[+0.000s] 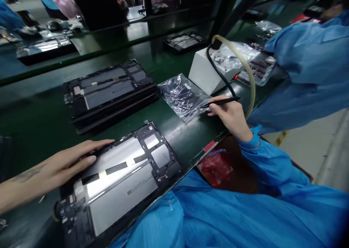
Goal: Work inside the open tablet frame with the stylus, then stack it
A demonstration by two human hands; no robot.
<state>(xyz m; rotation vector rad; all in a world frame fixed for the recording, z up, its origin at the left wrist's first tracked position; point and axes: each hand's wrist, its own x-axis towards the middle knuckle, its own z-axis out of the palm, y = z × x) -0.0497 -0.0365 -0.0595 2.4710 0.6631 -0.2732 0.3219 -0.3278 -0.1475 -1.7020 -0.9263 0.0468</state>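
Observation:
An opened tablet [122, 182] with its back cover off lies on the green bench in front of me, silver battery cells showing. My left hand [65, 164] rests flat on its upper left edge, fingers together and extended. My right hand [231, 115] holds a thin black pen-like tool [220, 102] on a black cable, its tip pointing at a clear plastic bag [182, 95] of small parts. The cable runs up to a white box [207, 71].
A stack of opened tablets [109, 90] sits behind the near one. A beige hose [245, 66] arcs from the white box. Another tablet [184, 41] lies further back. A co-worker's blue sleeve [308, 70] fills the right. A red bag [216, 166] lies below the bench edge.

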